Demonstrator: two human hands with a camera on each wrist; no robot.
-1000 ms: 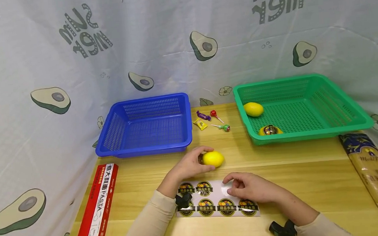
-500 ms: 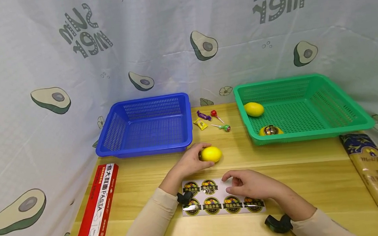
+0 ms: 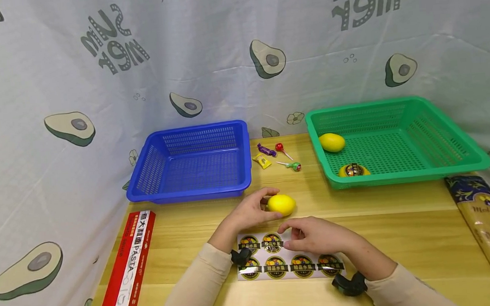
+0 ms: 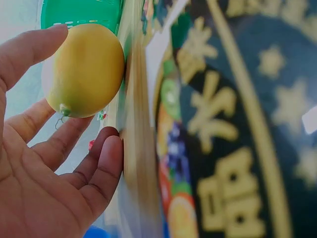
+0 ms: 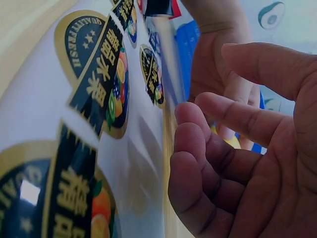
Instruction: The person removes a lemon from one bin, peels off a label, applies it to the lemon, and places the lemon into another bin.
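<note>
Resting on the wooden table (image 3: pixel 403 218), the lemon (image 3: pixel 281 204) sat cupped in our left hand (image 3: pixel 249 213), thumb arched over its top and fingers curled behind it; the left wrist view showed those fingers (image 4: pixel 59 144) loosely spread around the fruit. Just nearer than the lemon lay the sticker sheet (image 3: pixel 288 261), and our right hand (image 3: pixel 315 236) hovered low over its upper edge, fingers (image 5: pixel 208 144) half curled and narrow; whether they pinched a sticker we could not tell. Beyond our left fingers stood the blue basket (image 3: pixel 152 169), with nothing visible inside. Beyond our right fingers stood the green basket (image 3: pixel 454 157), holding a plain lemon (image 3: pixel 332 142) and a stickered lemon (image 3: pixel 353 170). Between the baskets lay a few candies (image 3: pixel 276 154).
</note>
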